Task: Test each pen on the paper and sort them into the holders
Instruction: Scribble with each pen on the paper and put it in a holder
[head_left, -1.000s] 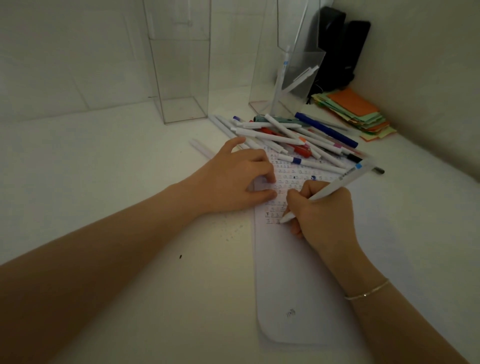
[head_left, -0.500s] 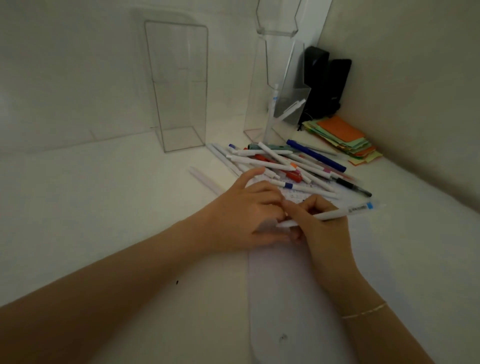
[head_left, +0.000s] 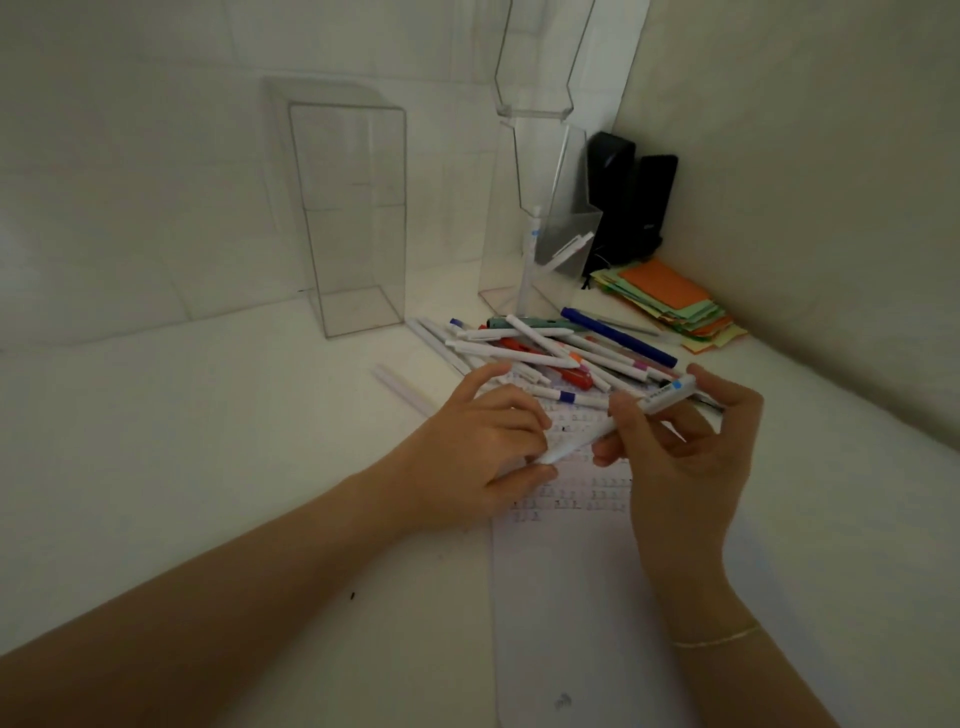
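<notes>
My right hand (head_left: 691, 457) grips a white pen with a blue band (head_left: 654, 402), held slanted just above the paper (head_left: 597, 597). Rows of small test marks cover the paper's upper part. My left hand (head_left: 478, 447) rests on the paper's top left, fingers loosely curled. The pen's tip reaches between its thumb and fingers; contact cannot be told. A pile of several pens (head_left: 545, 348) lies beyond the hands. A tall clear holder (head_left: 353, 218) stands empty at the back. A second clear holder (head_left: 535, 156) to its right has two white pens (head_left: 532, 249) in it.
A stack of coloured paper notes (head_left: 670, 301) lies in the right corner, with two black objects (head_left: 623, 202) behind it. A lone white pen (head_left: 400, 387) lies left of the pile. Walls close in the back and the right side.
My right hand stopped writing, lifted the pen off the paper and turned it more level. The view tilted up, so the holders show more fully. My left hand stayed on the paper.
</notes>
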